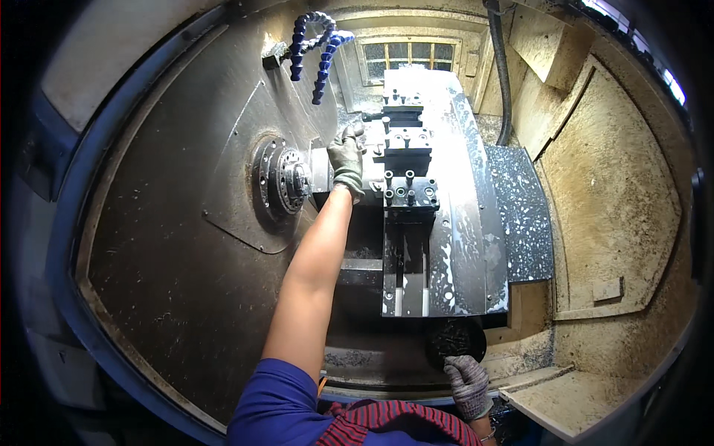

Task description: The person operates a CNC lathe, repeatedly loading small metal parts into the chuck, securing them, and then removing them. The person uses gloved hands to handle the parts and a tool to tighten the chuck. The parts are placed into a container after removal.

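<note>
My left hand (347,160), in a grey work glove, reaches deep into a lathe enclosure. It sits between the round spindle chuck (286,178) and the black tool block (407,171), fingers curled near the block's upper left corner. What it grips, if anything, is hidden by the glove. My right hand (468,385), also gloved, is low at the machine's front edge, its fingers on the rim of a round black dish (455,340) filled with small dark pieces.
Blue segmented coolant hoses (320,52) hang above the chuck. A slanted metal slide (465,223) speckled with chips runs right of the tool block. A black hose (502,74) drops at the back. Stained enclosure walls (617,193) close in all around.
</note>
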The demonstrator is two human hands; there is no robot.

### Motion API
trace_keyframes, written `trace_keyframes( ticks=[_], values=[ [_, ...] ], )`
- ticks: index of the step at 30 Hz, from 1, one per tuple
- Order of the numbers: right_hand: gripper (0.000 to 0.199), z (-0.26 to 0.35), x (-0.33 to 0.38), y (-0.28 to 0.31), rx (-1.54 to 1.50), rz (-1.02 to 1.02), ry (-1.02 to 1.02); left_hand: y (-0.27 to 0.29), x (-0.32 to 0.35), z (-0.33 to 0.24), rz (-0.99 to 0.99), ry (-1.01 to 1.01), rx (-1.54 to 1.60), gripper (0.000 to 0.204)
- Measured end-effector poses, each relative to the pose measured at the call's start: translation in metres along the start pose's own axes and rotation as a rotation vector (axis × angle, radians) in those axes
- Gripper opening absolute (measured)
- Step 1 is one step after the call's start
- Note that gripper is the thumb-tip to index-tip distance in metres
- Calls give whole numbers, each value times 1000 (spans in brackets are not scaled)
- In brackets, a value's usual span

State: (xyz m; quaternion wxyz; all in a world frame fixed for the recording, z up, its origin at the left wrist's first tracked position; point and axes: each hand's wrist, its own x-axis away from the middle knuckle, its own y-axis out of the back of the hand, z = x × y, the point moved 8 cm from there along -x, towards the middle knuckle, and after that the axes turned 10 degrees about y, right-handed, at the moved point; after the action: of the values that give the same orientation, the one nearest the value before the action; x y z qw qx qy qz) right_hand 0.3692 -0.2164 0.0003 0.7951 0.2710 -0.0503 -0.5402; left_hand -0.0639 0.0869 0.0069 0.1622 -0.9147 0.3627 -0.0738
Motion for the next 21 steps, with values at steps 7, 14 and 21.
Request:
trace_keyframes(
  ticks=[7, 14, 21],
  values=[
    [13, -12, -7, -8, -35, -7, -93, -10, -3, -10, 83, 5, -44, 27],
    [11, -14, -13, -16, -70, 9, -99, -8, -16, -5, 83, -54, -3, 28],
    [11, -6, -7, -10, -67, 7, -67, -3, -4, -14, 71, -47, -153, 25]
  ],
)
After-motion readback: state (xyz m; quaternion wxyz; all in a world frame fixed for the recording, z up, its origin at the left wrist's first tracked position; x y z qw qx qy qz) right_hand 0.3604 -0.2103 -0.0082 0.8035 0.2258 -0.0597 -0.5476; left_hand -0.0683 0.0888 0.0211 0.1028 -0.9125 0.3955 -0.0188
